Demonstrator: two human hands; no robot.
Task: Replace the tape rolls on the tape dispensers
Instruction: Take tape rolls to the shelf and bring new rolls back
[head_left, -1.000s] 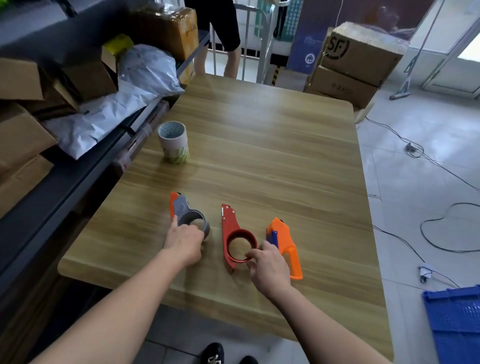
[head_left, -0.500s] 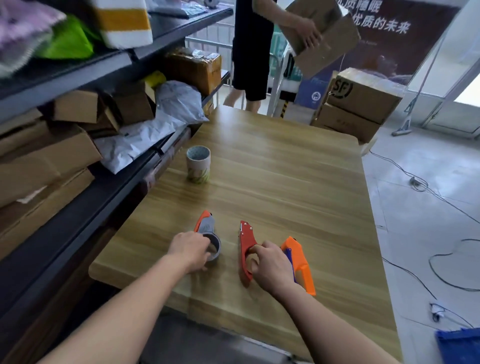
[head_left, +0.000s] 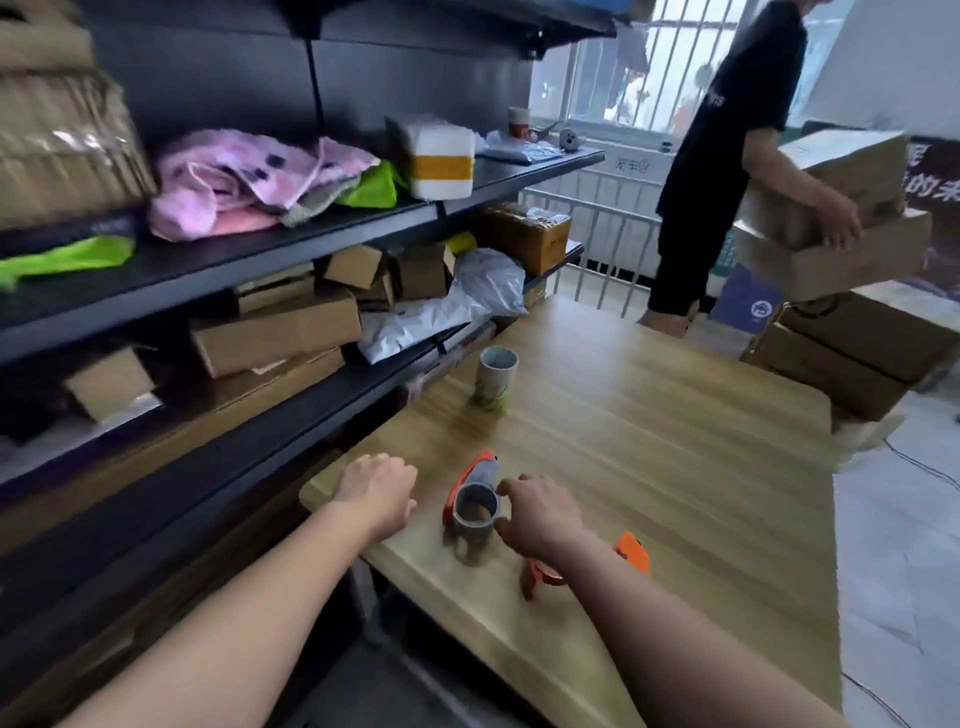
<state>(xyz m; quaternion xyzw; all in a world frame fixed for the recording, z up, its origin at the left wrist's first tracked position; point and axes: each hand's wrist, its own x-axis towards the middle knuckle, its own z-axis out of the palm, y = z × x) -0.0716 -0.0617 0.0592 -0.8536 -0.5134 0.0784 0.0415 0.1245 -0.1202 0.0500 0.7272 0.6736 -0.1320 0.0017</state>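
Observation:
An orange-and-grey tape dispenser (head_left: 480, 470) lies near the table's front left corner, with a grey roll (head_left: 474, 512) standing in it. My right hand (head_left: 543, 512) is at the roll's right side, its thumb and a finger curled against the rim. My left hand (head_left: 378, 491) hovers to the left of the dispenser by the table edge, loosely curled and holding nothing. A red dispenser (head_left: 540, 578) lies partly hidden under my right forearm. Just to its right, an orange dispenser (head_left: 635, 553) pokes out.
A paper cup (head_left: 496, 379) stands farther back on the wooden table (head_left: 675, 467). Dark shelves (head_left: 260, 249) with boxes and cloth run along the left. A person (head_left: 727, 156) handles cardboard boxes (head_left: 831, 208) beyond the table's far end.
My left hand has let go of the grey-roll dispenser and moved left. My right hand has left the red dispenser and reached the grey roll. The view has swung up and left.

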